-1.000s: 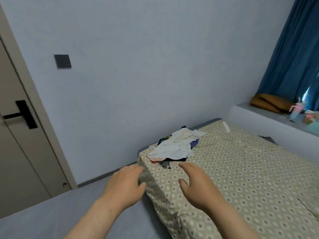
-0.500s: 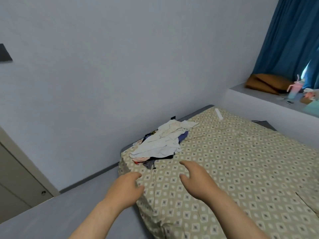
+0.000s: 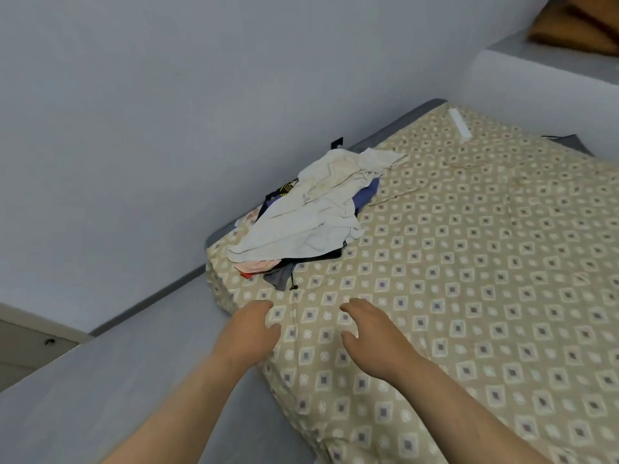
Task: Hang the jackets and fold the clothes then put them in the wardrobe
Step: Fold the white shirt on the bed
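My left hand [image 3: 246, 333] and right hand [image 3: 371, 336] hover with fingers loosely spread, holding nothing, over the patterned bedspread [image 3: 469, 296]. The pile of clothes [image 3: 315, 212] lies just beyond my fingertips.

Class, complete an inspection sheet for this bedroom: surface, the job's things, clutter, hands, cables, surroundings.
Surface: bed, patterned beige cover, lightly wrinkled.
Job's things: pile of clothes, unfolded, at the bed's corner by the wall; white garment on top.
Clutter: white oblong object farther up the bed.
Hands: left hand and right hand open, empty, short of the pile.
Cables: nothing seen.
Surroundings: grey wall; brown cushion on a ledge.
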The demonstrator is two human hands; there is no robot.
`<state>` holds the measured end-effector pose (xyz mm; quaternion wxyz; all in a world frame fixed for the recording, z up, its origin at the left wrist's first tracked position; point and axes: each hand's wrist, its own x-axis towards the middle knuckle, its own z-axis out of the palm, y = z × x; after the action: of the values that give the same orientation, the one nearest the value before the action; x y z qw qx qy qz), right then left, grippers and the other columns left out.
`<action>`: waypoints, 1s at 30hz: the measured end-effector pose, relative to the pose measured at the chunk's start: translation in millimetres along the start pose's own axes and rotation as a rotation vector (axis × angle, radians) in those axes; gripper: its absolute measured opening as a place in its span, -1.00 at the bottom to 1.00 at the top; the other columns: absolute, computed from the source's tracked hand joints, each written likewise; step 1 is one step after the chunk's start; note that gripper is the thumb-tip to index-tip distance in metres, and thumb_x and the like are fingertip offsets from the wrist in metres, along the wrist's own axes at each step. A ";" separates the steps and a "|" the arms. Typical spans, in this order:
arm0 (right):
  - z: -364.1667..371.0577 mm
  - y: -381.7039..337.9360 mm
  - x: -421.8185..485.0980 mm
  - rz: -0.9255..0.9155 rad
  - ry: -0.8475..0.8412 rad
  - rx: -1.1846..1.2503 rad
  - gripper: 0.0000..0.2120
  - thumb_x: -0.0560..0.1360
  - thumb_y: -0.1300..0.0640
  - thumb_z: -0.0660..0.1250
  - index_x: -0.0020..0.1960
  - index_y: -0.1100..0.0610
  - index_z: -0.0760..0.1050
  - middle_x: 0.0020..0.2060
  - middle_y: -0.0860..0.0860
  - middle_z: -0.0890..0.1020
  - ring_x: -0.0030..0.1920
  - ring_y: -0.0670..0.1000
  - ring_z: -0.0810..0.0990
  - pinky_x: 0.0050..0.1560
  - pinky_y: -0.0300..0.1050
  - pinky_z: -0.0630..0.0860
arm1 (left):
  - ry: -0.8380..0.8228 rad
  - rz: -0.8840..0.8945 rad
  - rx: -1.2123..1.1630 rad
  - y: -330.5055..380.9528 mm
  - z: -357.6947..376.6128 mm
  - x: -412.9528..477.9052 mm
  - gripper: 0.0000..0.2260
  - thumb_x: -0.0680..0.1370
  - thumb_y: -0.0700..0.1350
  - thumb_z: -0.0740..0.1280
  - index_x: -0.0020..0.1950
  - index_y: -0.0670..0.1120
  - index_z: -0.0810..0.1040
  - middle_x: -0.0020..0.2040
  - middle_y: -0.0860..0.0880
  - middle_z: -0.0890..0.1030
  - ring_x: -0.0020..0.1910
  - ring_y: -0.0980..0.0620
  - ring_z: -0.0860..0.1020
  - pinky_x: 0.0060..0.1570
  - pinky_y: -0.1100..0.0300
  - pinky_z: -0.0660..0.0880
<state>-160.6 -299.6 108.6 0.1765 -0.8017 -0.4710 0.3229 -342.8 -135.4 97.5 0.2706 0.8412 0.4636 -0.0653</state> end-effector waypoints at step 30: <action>137.9 176.3 259.1 0.355 -0.275 -0.183 -0.11 0.52 -0.22 0.28 0.61 -0.18 -0.24 0.59 -0.01 -0.34 0.57 0.19 -0.35 0.49 0.39 -0.06 | 0.162 0.128 0.080 -50.9 105.8 387.9 -0.68 0.45 -0.33 0.28 0.17 -0.11 0.54 0.12 -0.18 0.58 0.12 -0.24 0.52 0.05 0.04 0.43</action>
<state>-51.8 -164.4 -186.5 -0.0222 -0.8330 -0.3696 0.4112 -151.6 120.5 -151.9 0.2019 0.8818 0.4261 0.0019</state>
